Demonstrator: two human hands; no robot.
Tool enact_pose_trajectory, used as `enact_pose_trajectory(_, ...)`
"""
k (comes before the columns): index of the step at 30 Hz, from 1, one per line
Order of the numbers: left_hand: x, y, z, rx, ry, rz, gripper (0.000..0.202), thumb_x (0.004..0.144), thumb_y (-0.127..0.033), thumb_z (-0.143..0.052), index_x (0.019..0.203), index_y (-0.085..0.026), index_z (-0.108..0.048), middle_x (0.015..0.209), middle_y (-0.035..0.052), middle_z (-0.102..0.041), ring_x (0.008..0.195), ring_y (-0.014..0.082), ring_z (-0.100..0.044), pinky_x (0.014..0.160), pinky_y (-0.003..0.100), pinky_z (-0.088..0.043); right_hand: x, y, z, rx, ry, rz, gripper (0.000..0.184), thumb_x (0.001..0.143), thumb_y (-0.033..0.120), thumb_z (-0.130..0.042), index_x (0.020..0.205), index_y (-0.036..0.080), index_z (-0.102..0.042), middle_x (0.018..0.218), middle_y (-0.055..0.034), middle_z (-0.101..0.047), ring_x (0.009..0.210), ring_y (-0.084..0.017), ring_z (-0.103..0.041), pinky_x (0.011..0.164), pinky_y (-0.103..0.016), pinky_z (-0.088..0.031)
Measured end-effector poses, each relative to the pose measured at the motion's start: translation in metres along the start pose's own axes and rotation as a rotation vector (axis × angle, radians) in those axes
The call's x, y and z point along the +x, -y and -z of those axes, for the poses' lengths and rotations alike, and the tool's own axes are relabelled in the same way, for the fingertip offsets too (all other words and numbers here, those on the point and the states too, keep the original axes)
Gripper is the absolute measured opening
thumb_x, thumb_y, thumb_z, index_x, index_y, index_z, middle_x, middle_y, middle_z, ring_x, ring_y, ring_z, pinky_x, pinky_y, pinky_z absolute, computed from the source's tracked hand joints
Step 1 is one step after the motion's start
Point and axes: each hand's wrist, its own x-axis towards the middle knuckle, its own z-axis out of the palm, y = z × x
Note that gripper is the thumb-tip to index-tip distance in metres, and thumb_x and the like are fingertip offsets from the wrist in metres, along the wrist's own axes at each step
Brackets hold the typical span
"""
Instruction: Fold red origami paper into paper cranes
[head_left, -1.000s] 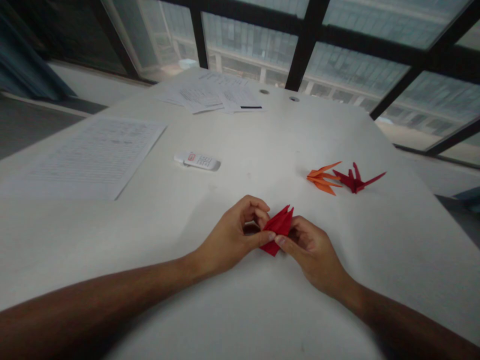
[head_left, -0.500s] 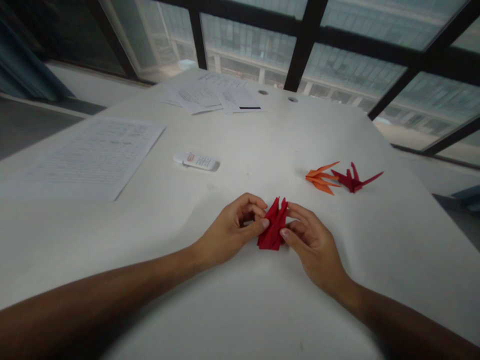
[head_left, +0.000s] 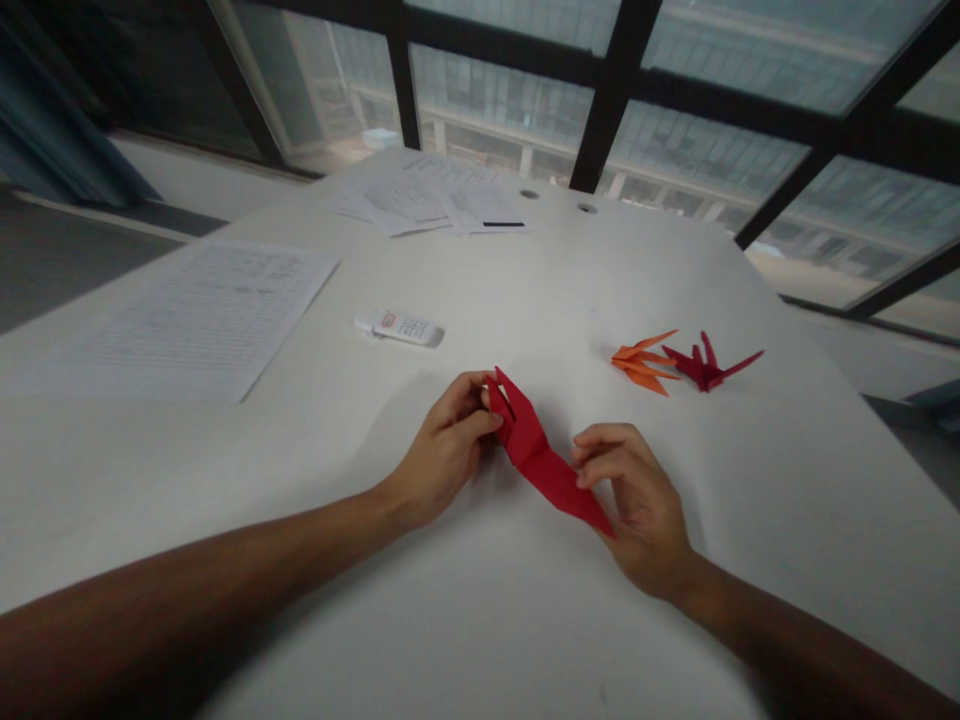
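Note:
A piece of folded red origami paper [head_left: 536,455] lies slantwise between my hands, just above the table. Its upper left end is split into two narrow points, and its lower right end tapers to a single tip. My left hand [head_left: 450,440] pinches the paper near the split end, thumb on top. At the tapered end, my right hand [head_left: 637,500] has curled fingers against the paper's edge, with the tip lying across the base of the thumb. The paper hides most of the right thumb.
An orange folded paper piece [head_left: 643,362] and a dark red paper crane [head_left: 705,368] sit at the right on the white table [head_left: 465,620]. A white labelled object [head_left: 401,327] lies beyond my left hand. Printed sheets [head_left: 187,320] are at the left, more papers [head_left: 435,195] at the back.
The red paper has gone from compact and upright to stretched out slantwise, one flap opened down to the right. My left hand shifted slightly left; my right hand moved right and slightly down.

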Motion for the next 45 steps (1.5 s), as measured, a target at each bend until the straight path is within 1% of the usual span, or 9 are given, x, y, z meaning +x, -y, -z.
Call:
enact_pose_trajectory(8, 0.004, -0.008, 0.001, -0.102, -0.031, 0.109, 0.025, 0.082, -0.008, -0.062, 0.103, -0.021, -0.063, 0.097, 0.0011, -0.061, 0.083, 0.0139, -0.059, 0.072, 0.026, -0.052, 0.003, 0.001, 0.010, -0.117, 0.110, 0.132, 0.028, 0.086, 0.001, -0.056, 0.089, 0.026, -0.068, 0.117, -0.0071, -0.057, 0.104, -0.023, -0.062, 0.089, -0.040, -0.052)
enact_pose_trajectory(12, 0.002, -0.004, 0.006, -0.059, 0.089, 0.093, 0.038, 0.089, -0.016, -0.068, 0.124, -0.027, -0.060, 0.106, 0.0026, -0.061, 0.093, 0.0164, -0.061, 0.080, 0.030, -0.053, 0.006, 0.004, 0.010, -0.006, 0.185, 0.012, 0.021, 0.095, 0.012, -0.054, 0.090, 0.025, -0.069, 0.115, -0.0077, -0.063, 0.103, -0.023, -0.063, 0.087, -0.039, -0.052)
enact_pose_trajectory(15, -0.002, -0.002, 0.008, 0.084, 0.217, 0.051, 0.047, 0.092, -0.022, -0.072, 0.136, -0.029, -0.057, 0.100, 0.0009, -0.059, 0.087, 0.0140, -0.060, 0.081, 0.029, -0.050, 0.008, 0.006, 0.003, 0.153, 0.125, -0.212, 0.009, 0.100, 0.026, -0.058, 0.105, 0.026, -0.066, 0.101, -0.0046, -0.066, 0.091, -0.021, -0.064, 0.082, -0.036, -0.052)
enact_pose_trajectory(18, -0.004, -0.002, 0.009, 0.216, 0.312, 0.003, 0.044, 0.092, -0.027, -0.075, 0.133, -0.028, -0.061, 0.090, -0.0023, -0.054, 0.078, 0.0102, -0.054, 0.074, 0.024, -0.047, 0.007, 0.006, -0.006, 0.224, 0.086, -0.385, 0.024, 0.094, 0.032, -0.071, 0.114, 0.027, -0.060, 0.094, -0.0007, -0.065, 0.083, -0.018, -0.064, 0.078, -0.033, -0.053)
enact_pose_trajectory(24, -0.004, 0.001, 0.010, 0.193, 0.320, 0.046, 0.041, 0.089, -0.031, -0.079, 0.128, -0.028, -0.064, 0.090, -0.0027, -0.052, 0.078, 0.0102, -0.055, 0.073, 0.023, -0.047, 0.006, 0.005, -0.013, 0.245, 0.076, -0.456, 0.030, 0.091, 0.028, -0.075, 0.116, 0.027, -0.059, 0.096, 0.0000, -0.069, 0.085, -0.017, -0.065, 0.081, -0.033, -0.053)
enact_pose_trajectory(33, -0.005, 0.001, 0.009, -0.023, 0.297, 0.165, 0.057, 0.081, -0.027, -0.087, 0.132, -0.033, -0.063, 0.103, -0.0011, -0.059, 0.079, 0.0103, -0.063, 0.072, 0.024, -0.054, 0.016, 0.003, -0.014, 0.572, -0.033, -0.484, 0.045, 0.089, 0.028, -0.077, 0.130, 0.030, -0.057, 0.086, 0.0045, -0.065, 0.072, -0.014, -0.064, 0.071, -0.030, -0.054)
enact_pose_trajectory(37, -0.003, -0.003, 0.008, -0.028, 0.206, 0.173, 0.058, 0.079, -0.020, -0.087, 0.130, -0.032, -0.063, 0.101, -0.0011, -0.061, 0.073, 0.0078, -0.061, 0.062, 0.019, -0.051, 0.018, -0.004, -0.007, 0.554, -0.064, -0.471, 0.016, 0.091, 0.031, -0.075, 0.104, 0.026, -0.067, 0.091, 0.0002, -0.068, 0.078, -0.016, -0.064, 0.077, -0.034, -0.055)
enact_pose_trajectory(41, 0.001, -0.004, 0.011, -0.007, 0.105, 0.151, 0.058, 0.076, -0.016, -0.087, 0.125, -0.034, -0.063, 0.115, -0.0015, -0.061, 0.070, 0.0058, -0.060, 0.060, 0.020, -0.051, 0.023, -0.003, -0.002, 0.563, -0.136, -0.417, 0.013, 0.087, 0.032, -0.079, 0.090, 0.024, -0.070, 0.084, -0.0005, -0.069, 0.077, -0.018, -0.064, 0.078, -0.036, -0.055)
enact_pose_trajectory(45, 0.002, -0.004, 0.012, 0.251, 0.229, 0.099, 0.026, 0.084, -0.026, -0.081, 0.106, -0.022, -0.067, 0.094, -0.0002, -0.065, 0.070, 0.0095, -0.059, 0.065, 0.024, -0.049, 0.028, -0.001, -0.001, 0.559, -0.187, -0.415, 0.014, 0.085, 0.032, -0.079, 0.090, 0.025, -0.070, 0.086, -0.0011, -0.070, 0.076, -0.019, -0.065, 0.076, -0.037, -0.056)
